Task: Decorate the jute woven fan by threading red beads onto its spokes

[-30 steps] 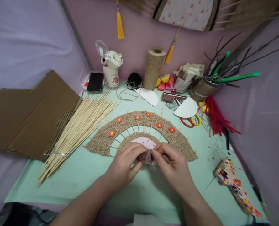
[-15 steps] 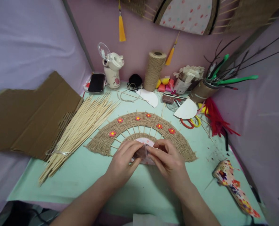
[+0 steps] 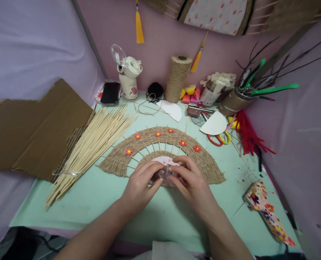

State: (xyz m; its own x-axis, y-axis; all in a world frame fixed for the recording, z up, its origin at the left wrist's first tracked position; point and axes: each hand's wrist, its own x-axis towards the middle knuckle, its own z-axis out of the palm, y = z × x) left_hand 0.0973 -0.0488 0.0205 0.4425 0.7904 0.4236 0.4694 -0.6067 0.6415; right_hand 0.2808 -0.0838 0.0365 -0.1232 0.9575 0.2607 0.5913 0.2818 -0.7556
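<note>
Brown twine makes up the woven fan [image 3: 110, 164], which lies flat at the middle of the worktop [image 3: 146, 213], its curved edge on the far side. As far as the work shows, both bands are woven, and six red flowers [image 3: 183, 143] with yellow centres sit spread along the outer one; both ends of that band are plain. Whether the flowers are fixed or only laid there, I cannot tell. A small clear packet [image 3: 164, 174] with something brown inside is in hand over the near side of the fan's dotted white panel [image 3: 160, 159]; its contents seem not yet taken out. The left hand [image 3: 142, 180] has thumb and fingers bent close together, pinching the packet's left side. The right hand [image 3: 195, 178] has its fingertips drawn narrow on the packet's right side. Whether the packet touches the panel beneath is hidden.
</note>
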